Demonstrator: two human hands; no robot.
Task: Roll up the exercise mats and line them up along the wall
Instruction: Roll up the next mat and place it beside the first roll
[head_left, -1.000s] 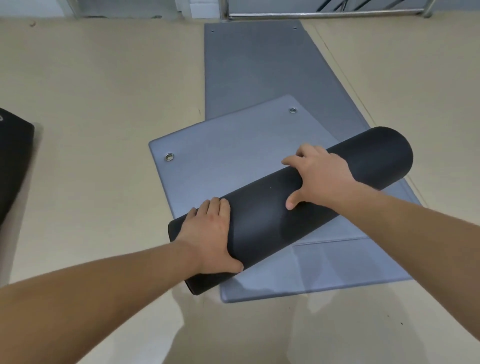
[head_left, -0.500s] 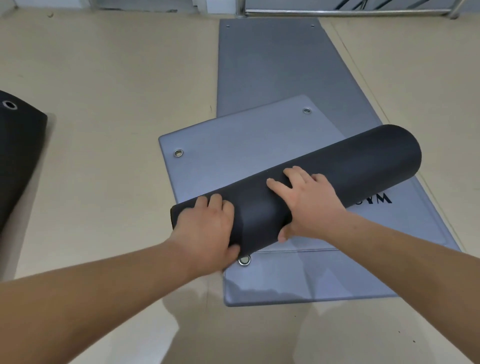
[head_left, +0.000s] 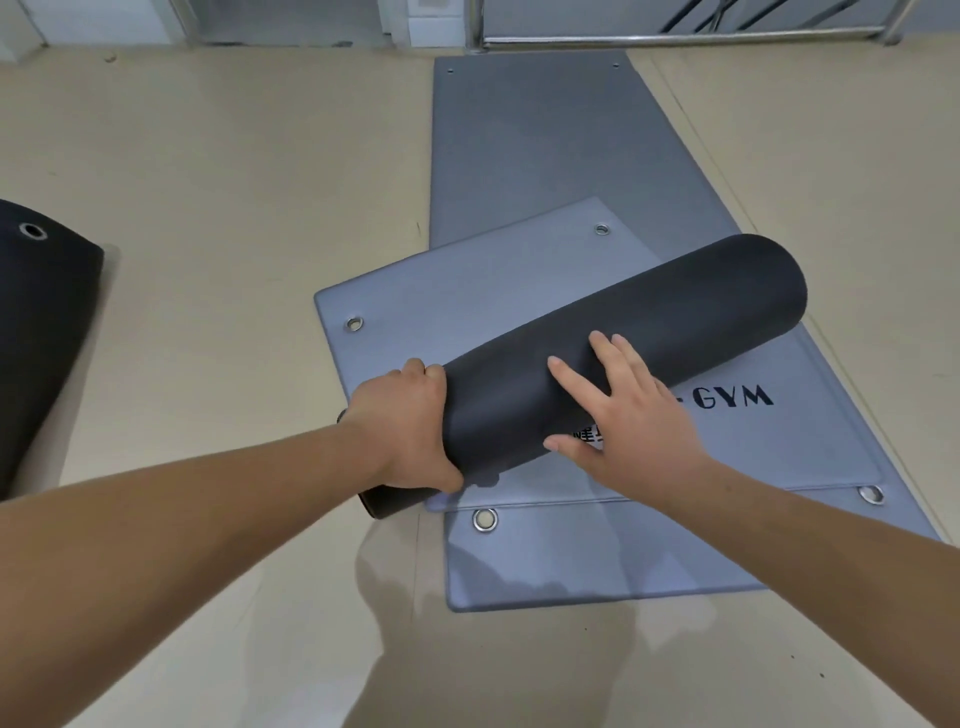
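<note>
Beige floor (head_left: 234, 171), smooth and faintly glossy. Lying directly on it: a long grey mat (head_left: 545, 156) running towards the far wall, and, at the left edge, a black mat (head_left: 41, 338) with a metal eyelet. A second grey mat (head_left: 467, 301), set askew, overlaps the first and partly rests on the floor.

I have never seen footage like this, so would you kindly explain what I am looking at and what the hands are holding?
There is no machine here: a person wears a camera on the head, looking forward and down at their own bare arms. The left hand wraps around the near end of a dark rolled mat, while the right hand rests on top with fingers spread. The roll lies across a grey mat, printed "GYM", which overlaps a longer grey mat reaching toward the wall. Another dark mat shows at the left edge, on the beige floor.
</note>
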